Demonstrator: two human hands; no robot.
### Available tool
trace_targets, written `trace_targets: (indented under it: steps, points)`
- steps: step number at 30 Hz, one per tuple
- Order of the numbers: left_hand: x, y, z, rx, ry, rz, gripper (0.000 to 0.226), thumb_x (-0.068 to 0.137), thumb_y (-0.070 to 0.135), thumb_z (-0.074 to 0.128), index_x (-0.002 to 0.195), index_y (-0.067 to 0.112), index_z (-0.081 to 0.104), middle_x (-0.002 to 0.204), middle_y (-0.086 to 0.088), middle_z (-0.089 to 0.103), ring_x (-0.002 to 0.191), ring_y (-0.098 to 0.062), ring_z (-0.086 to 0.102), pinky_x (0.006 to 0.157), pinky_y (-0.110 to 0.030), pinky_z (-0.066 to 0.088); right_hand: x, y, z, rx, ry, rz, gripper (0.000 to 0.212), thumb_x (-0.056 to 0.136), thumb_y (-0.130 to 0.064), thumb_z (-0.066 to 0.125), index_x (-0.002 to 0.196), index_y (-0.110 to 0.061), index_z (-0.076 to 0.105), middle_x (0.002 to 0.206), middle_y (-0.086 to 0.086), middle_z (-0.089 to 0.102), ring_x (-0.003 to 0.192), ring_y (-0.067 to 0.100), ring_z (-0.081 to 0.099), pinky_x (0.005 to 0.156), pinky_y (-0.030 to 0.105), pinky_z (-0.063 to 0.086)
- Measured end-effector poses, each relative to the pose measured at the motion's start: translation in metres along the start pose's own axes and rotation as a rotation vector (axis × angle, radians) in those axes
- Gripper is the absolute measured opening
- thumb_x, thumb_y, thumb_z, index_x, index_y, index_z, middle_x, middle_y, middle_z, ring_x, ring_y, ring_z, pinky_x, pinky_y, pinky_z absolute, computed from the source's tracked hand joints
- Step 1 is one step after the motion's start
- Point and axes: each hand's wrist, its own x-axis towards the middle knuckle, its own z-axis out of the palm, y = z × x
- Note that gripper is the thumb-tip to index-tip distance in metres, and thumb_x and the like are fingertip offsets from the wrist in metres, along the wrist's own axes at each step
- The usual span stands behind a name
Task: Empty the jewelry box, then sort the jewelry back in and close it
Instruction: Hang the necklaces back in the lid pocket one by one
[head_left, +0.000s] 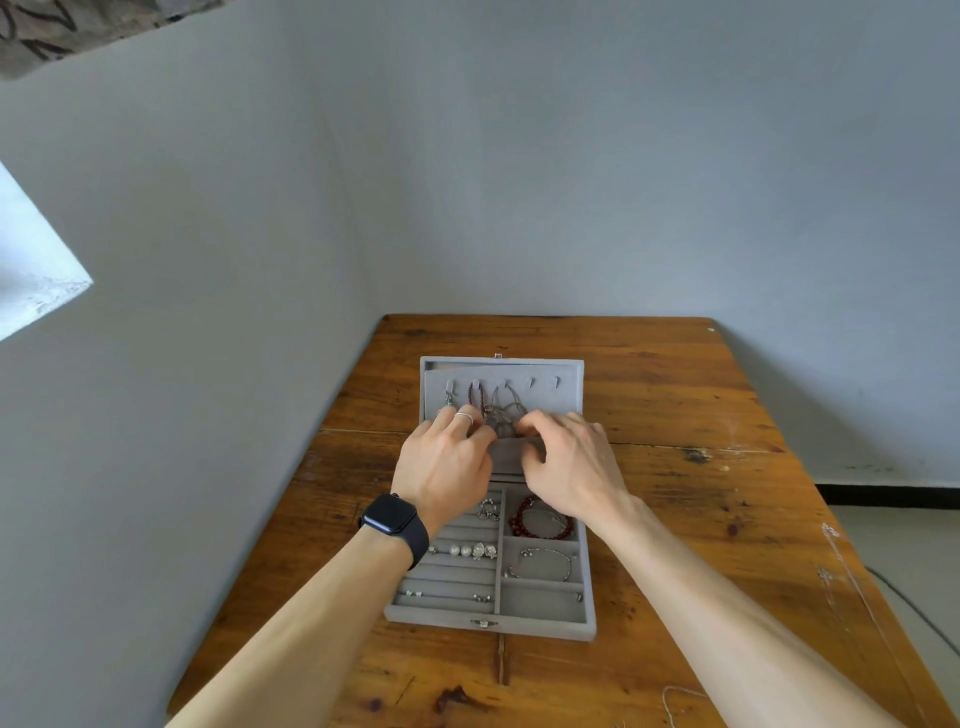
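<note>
Left hand (441, 460) rests straight-fingered on the jewelry box (545, 630) lid (566, 397); right hand (569, 457) curls at the necklace (505, 408) beside it, can't tell if it's pinched.

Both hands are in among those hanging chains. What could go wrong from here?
The necklaces hang close together in the lid; with left hand and right hand both among them, the chains might tangle. The left forearm passes over the tray and could snag the red bead bracelet. The thin strand near the front edge of the table could get knocked off.
</note>
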Motion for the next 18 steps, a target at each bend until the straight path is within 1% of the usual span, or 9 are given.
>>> trace_targets:
  steps: [2,4,6,8,11,15,18]
  points:
    - [-0.007,-0.001,0.002,0.006,0.028,0.014,0.013,0.078,0.014,0.071,0.09,0.015,0.076,0.098,-0.002,0.068,0.083,-0.025,0.063,0.062,-0.035,0.05,-0.005,-0.002,0.001,-0.091,0.033,0.001,0.032,0.09,-0.025,0.056,0.121,-0.023,0.06,0.118,-0.003,0.069,0.11,0.022,0.057,0.09,0.04,0.043]
    - [-0.018,0.001,0.004,-0.008,0.027,0.025,0.019,0.076,0.013,0.072,0.095,0.015,0.076,0.099,-0.002,0.07,0.084,-0.025,0.064,0.064,-0.035,0.051,-0.009,-0.008,0.004,-0.172,0.01,-0.025,0.038,0.089,-0.025,0.055,0.127,-0.021,0.06,0.122,-0.003,0.067,0.113,0.023,0.055,0.091,0.041,0.041]
    - [-0.029,0.005,0.006,-0.019,-0.018,0.028,0.029,0.075,0.014,0.071,0.104,0.014,0.075,0.105,-0.002,0.071,0.089,-0.024,0.066,0.069,-0.035,0.053,-0.013,-0.013,0.006,-0.21,-0.025,-0.052,0.043,0.09,-0.024,0.054,0.132,-0.02,0.058,0.127,-0.002,0.065,0.118,0.023,0.052,0.095,0.041,0.04]
    - [-0.038,0.008,0.004,-0.031,-0.07,0.011,0.037,0.077,0.015,0.071,0.114,0.013,0.072,0.113,-0.003,0.072,0.098,-0.024,0.067,0.078,-0.035,0.055,-0.017,-0.016,0.005,-0.226,-0.035,-0.07,0.046,0.091,-0.023,0.053,0.137,-0.018,0.056,0.132,-0.001,0.061,0.122,0.022,0.05,0.099,0.04,0.039]
    - [-0.046,0.011,-0.001,-0.084,-0.114,-0.044,0.042,0.084,0.017,0.067,0.125,0.011,0.068,0.123,-0.007,0.07,0.11,-0.026,0.066,0.09,-0.038,0.054,-0.03,-0.018,-0.002,-0.203,-0.006,-0.065,0.048,0.091,-0.021,0.053,0.139,-0.018,0.055,0.138,-0.002,0.057,0.127,0.021,0.048,0.104,0.039,0.038]
    - [-0.059,0.027,-0.012,-0.148,-0.137,-0.095,0.047,0.094,0.026,0.056,0.14,0.014,0.056,0.138,-0.006,0.061,0.128,-0.024,0.055,0.105,-0.038,0.044,-0.078,-0.021,-0.022,-0.103,0.094,-0.02,0.042,0.091,-0.018,0.058,0.133,-0.017,0.06,0.137,-0.002,0.059,0.129,0.018,0.05,0.107,0.038,0.041]
    - [-0.071,0.05,-0.02,-0.2,-0.119,-0.087,0.048,0.096,0.03,0.054,0.141,0.017,0.054,0.14,-0.004,0.059,0.134,-0.023,0.05,0.11,-0.039,0.04,-0.138,-0.021,-0.038,-0.063,0.151,0.021,0.038,0.092,-0.018,0.061,0.13,-0.017,0.063,0.134,-0.003,0.062,0.129,0.016,0.05,0.11,0.036,0.04]
